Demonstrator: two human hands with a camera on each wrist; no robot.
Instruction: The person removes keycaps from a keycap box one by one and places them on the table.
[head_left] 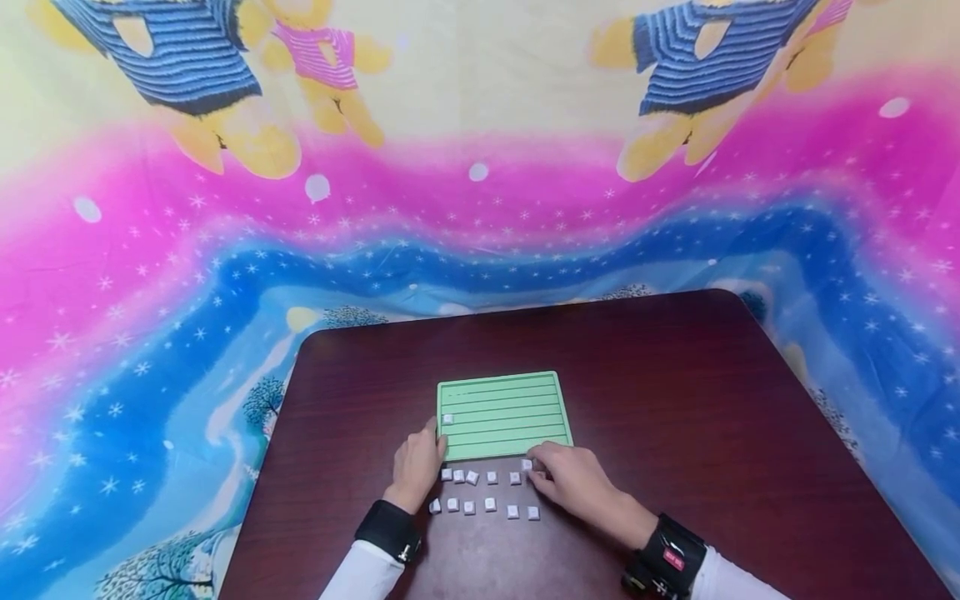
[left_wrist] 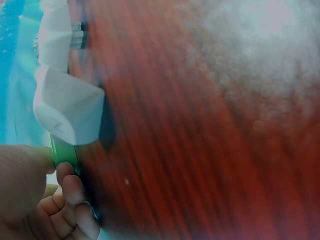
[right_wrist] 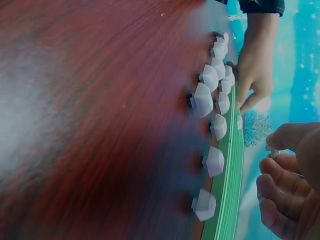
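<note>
A light green tray (head_left: 498, 417) with ridged rows lies on the table, one white keycap (head_left: 447, 419) standing in a row at its left end. My left hand (head_left: 417, 465) grips the tray's left edge; in the left wrist view its thumb and fingers (left_wrist: 72, 190) close on the green rim. Near the tray's front right corner, my right hand (head_left: 577, 479) pinches a small white keycap (right_wrist: 274, 151) between thumb and index finger, while the other fingers curl loosely. Several more white keycaps (head_left: 492, 477) lie in two loose rows before the tray.
The dark wooden table (head_left: 660, 375) reaches beyond the tray on every side. A printed cloth (head_left: 480, 217) with bears and snowflakes hangs behind and beside it. In the front row, a keycap (head_left: 435, 506) sits close to the left wrist.
</note>
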